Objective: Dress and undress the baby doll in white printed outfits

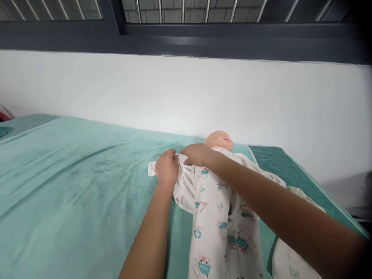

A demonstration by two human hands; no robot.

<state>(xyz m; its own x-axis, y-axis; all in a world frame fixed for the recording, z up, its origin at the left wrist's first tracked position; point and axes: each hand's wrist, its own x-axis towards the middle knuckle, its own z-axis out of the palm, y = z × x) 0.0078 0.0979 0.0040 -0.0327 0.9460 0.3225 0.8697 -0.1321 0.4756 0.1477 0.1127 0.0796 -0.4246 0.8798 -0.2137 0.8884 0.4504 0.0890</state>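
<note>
A baby doll lies on its back on a teal blanket, its head toward the white wall. It wears a white romper printed with small cartoon pictures. My left hand is closed on the romper's left sleeve, which stretches out to the doll's side. My right hand pinches the same sleeve near the doll's shoulder, with my forearm crossing over the doll's body. The doll's arm inside the sleeve is hidden.
The teal blanket covers a bed that runs along a white wall under a dark window frame. Another piece of white printed cloth lies at the lower right. The bed's right edge drops off nearby.
</note>
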